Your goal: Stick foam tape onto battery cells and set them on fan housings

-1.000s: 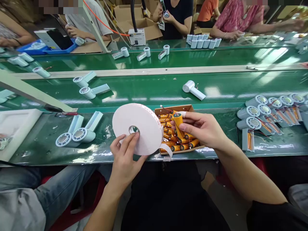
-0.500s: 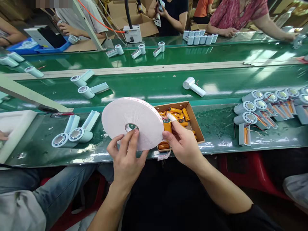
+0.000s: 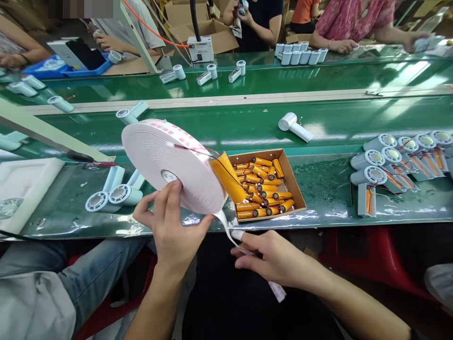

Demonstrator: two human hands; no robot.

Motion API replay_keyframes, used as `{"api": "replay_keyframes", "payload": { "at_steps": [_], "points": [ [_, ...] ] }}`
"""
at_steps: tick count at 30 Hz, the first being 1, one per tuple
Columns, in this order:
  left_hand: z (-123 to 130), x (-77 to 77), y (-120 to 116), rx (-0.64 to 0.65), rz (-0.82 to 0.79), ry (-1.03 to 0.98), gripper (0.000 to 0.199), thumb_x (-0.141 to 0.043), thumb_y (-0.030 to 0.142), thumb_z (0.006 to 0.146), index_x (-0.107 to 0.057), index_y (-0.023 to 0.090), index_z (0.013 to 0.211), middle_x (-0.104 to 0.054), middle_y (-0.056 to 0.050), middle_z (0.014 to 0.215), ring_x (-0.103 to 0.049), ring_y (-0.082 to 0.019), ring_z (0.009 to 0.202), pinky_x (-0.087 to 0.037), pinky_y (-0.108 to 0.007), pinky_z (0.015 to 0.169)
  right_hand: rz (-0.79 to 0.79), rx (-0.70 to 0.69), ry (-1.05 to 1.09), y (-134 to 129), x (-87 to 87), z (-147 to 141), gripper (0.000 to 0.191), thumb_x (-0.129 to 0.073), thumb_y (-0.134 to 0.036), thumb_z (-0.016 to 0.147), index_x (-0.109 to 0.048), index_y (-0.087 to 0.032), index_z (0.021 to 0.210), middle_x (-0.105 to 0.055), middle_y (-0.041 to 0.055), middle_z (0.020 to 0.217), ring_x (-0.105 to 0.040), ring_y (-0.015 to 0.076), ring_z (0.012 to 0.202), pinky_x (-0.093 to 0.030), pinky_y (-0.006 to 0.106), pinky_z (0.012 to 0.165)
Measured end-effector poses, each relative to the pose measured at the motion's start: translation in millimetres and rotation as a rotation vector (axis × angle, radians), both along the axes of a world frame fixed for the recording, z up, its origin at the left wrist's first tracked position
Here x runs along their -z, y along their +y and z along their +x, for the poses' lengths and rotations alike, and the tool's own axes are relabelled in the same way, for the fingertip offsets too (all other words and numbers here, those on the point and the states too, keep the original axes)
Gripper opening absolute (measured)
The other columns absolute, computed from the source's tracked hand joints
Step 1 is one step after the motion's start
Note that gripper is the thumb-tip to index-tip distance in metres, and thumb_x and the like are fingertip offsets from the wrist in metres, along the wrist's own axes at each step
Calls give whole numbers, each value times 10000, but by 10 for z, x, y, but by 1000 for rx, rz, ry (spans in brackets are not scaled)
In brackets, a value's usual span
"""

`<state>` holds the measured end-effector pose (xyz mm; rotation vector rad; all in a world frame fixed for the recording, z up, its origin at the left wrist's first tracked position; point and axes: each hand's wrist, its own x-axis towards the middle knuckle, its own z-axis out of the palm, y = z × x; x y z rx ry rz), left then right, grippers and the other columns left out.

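My left hand [image 3: 173,231] holds a large roll of white tape [image 3: 193,182], fingers at its core and thumb at the lower edge. An orange-wrapped battery [image 3: 229,178] with thin red and black wires rests against the roll's right rim. A loose tape strip [image 3: 223,222] runs down from the roll to my right hand [image 3: 279,259], which pinches it; a finger there wears a white cover. The strip's free end [image 3: 277,291] hangs below that hand. Just behind, a cardboard box [image 3: 293,177] contains several more orange batteries [image 3: 265,187] with wires.
Light blue fan-like housings [image 3: 122,194] lie on the bench at left. More housings with batteries and wires [image 3: 375,174] cluster at right. One housing [image 3: 295,126] lies on the green conveyor [image 3: 212,127]. A white foam tray [image 3: 31,189] is at far left. Co-workers sit across.
My right hand has moved down from the battery at the rim to the tape strip, drawing it out. The roll has tilted and shifted left, with the battery staying against it.
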<state>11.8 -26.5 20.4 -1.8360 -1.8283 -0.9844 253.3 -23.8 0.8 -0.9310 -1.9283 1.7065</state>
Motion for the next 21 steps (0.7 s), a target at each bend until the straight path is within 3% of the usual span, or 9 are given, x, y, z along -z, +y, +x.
{"api": "replay_keyframes", "payload": {
  "at_steps": [2, 4, 6, 9, 12, 15, 17, 19, 21],
  "points": [
    [18, 12, -7, 47, 15, 64, 927, -881, 284, 728, -439, 246, 1542, -639, -138, 1344, -510, -376, 1224, -450, -559, 1058, 91, 92, 56, 58, -62, 116, 473, -851, -374, 861, -705, -256, 1295, -776, 35, 1162, -757, 252, 1034, -653, 347, 868],
    [69, 24, -4, 95, 41, 134, 915, -874, 271, 743, -438, 254, 1548, -664, -126, 1312, -497, -364, 1219, -451, -527, 1046, 202, 288, 205, 187, -162, 228, 714, -886, -362, 828, -587, -276, 1471, -720, 47, 1309, -705, 266, 1184, -641, 375, 972],
    [137, 31, 6, 132, 58, 176, 896, -868, 256, 748, -453, 255, 1542, -688, -113, 1277, -477, -358, 1214, -451, -501, 1037, 272, 446, 302, 331, -265, 289, 792, -888, -328, 832, -522, -289, 1533, -684, 43, 1372, -669, 266, 1251, -607, 403, 1056],
    [239, 50, 17, 138, 59, 184, 868, -860, 263, 750, -476, 252, 1529, -702, -107, 1251, -469, -349, 1186, -440, -495, 1039, 236, 538, 349, 478, -351, 239, 626, -876, -293, 844, -640, -280, 1424, -731, 32, 1284, -716, 262, 1163, -633, 407, 1022],
    [347, 110, 12, 99, 37, 189, 892, -853, 402, 770, -448, 226, 1546, -690, -137, 1231, -451, -370, 1207, -331, -598, 1132, 218, 683, 550, 497, -300, 28, 450, -861, -288, 855, -723, -249, 1281, -755, 46, 1220, -731, 271, 1127, -631, 434, 1025],
    [527, 192, -20, 69, 33, 181, 922, -830, 491, 786, -419, 199, 1558, -668, -160, 1181, -452, -382, 1205, -241, -657, 1163, 198, 953, 769, 452, -151, -266, 455, -790, -361, 918, -658, -264, 1343, -711, 71, 1316, -686, 279, 1221, -575, 500, 1097],
    [659, 228, -69, 63, 26, 141, 943, -822, 507, 787, -404, 174, 1563, -639, -169, 1134, -475, -375, 1157, -327, -623, 1110, 114, 1050, 821, 453, -67, -385, 505, -760, -411, 929, -607, -289, 1395, -651, 77, 1413, -634, 287, 1301, -551, 535, 1121],
    [716, 247, -138, 86, -11, 115, 934, -817, 522, 786, -425, 154, 1550, -615, -161, 1061, -493, -360, 1089, -410, -571, 1020, 13, 1018, 795, 517, -46, -305, 487, -792, -415, 887, -648, -293, 1336, -654, 73, 1408, -612, 316, 1325, -528, 579, 1136],
    [614, 270, -209, 92, -87, 122, 851, -806, 510, 798, -492, 162, 1509, -610, -145, 1014, -506, -345, 1047, -435, -536, 967, 22, 1007, 751, 653, -92, 49, 353, -825, -393, 841, -735, -312, 1172, -691, 40, 1350, -569, 337, 1368, -475, 591, 1187]
  ]
}}
